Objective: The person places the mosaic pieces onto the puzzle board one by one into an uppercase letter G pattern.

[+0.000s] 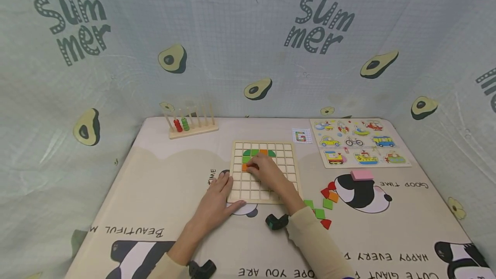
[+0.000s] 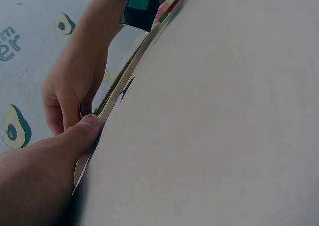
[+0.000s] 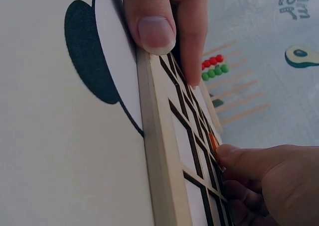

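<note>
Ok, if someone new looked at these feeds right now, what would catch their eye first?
Probably the wooden grid board at the centre, with green and orange tiles on it, the right hand touching an orange tile and the left hand at its near left corner. Next, likely the colorful vehicle puzzle board at the back right, then the peg stand with red beads and green beads at the back left.

The grid board is pale wood-coloured, its tiles green and orange, the loose pieces red, green and orange, the block pink, the beads red and green, the sleeves beige, the cloth cream with black-and-white animals, and the curtain pale grey-blue, printed with avocados.
</note>
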Tool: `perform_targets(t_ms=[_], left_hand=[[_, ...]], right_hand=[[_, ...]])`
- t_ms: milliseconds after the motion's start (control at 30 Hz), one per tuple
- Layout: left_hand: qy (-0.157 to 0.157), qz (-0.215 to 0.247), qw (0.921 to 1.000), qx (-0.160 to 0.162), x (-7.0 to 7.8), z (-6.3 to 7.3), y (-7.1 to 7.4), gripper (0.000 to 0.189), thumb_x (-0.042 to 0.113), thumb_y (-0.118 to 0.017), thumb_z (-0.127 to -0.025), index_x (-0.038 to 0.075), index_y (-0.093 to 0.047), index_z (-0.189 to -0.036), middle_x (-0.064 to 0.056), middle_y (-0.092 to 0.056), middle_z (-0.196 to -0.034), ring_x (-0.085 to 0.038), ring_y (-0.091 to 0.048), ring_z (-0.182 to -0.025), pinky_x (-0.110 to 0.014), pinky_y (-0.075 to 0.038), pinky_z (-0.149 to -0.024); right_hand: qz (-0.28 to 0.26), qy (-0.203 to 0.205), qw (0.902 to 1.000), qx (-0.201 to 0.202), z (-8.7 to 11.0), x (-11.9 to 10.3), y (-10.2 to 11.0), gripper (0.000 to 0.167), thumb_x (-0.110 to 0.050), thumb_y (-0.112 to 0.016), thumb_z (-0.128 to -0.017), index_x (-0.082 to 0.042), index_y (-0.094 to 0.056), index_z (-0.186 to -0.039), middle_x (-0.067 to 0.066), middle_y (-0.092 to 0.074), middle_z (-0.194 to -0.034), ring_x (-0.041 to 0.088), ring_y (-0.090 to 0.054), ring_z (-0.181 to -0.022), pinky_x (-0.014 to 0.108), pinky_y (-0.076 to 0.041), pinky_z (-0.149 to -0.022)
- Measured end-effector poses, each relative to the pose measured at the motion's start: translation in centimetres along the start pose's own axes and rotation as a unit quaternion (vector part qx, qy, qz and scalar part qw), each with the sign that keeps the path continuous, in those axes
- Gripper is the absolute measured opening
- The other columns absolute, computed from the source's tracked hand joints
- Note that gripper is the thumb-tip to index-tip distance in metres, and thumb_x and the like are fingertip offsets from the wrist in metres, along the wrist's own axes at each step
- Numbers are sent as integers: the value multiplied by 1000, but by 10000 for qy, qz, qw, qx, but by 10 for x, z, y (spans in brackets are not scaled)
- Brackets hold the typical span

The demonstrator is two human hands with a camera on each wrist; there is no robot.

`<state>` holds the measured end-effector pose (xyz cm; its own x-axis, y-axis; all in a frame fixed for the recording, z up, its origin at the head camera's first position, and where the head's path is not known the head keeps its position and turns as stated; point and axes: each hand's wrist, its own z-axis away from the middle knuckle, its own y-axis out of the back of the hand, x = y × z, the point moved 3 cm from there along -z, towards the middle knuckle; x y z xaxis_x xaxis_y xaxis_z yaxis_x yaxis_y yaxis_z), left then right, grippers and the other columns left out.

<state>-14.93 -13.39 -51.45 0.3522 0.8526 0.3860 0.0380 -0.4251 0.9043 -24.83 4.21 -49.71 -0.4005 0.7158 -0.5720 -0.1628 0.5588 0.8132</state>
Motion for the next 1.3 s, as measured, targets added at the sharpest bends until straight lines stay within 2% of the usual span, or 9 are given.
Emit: perform_targets(t_ms=[267, 500, 800, 1067, 1300], left_hand=[[94, -19, 9999, -92, 0, 0, 2, 89, 60, -64, -90, -4, -44, -148, -22, -38, -158, -38, -34, -149, -51, -28, -125], [122, -1, 9999, -90, 0, 0, 2, 89, 60, -63, -90, -4, -43, -148, -22, -38, -159, -38, -33, -150, -50, -26, -126], [101, 59, 9999, -46, 1, 0, 3, 89, 59, -65, -90, -5, -44, -148, -22, -39, -158, -38, -34, -149, -51, -27, -125], [95, 4, 9999, -39, 0, -1, 2, 88, 59, -65, -90, -4, -45, -147, -21, -39, -158, -38, -34, -149, -50, -27, -125], [85, 16, 10000, -31, -1, 0, 1, 88, 59, -65, -89, -4, -45, -148, -21, -39, -159, -37, -34, -149, -50, -28, -125]], right_hand=[[-3, 62, 10000, 56, 6, -4, 14, 22, -21, -68, -96, -9, -73, -114, 2, -69, -102, 14, -61, -88, 30, -56, -78], [-43, -24, 9999, 127, 17, -6, 34, 27, -25, -70, -95, -9, -72, -117, 2, -68, -110, 16, -64, -97, 33, -58, -86], [55, -164, 9995, 269, 34, -2, 55, 29, -23, -70, -93, -7, -70, -117, 3, -66, -108, 18, -63, -97, 35, -59, -87], [-129, -293, 9986, 418, 53, 12, 70, 32, -22, -71, -93, -6, -69, -120, 5, -66, -111, 19, -62, -99, 37, -59, -88], [-66, -460, 9977, 488, 70, 26, 82, 35, -24, -72, -92, -7, -68, -122, 7, -67, -113, 20, -61, -100, 39, -58, -89]])
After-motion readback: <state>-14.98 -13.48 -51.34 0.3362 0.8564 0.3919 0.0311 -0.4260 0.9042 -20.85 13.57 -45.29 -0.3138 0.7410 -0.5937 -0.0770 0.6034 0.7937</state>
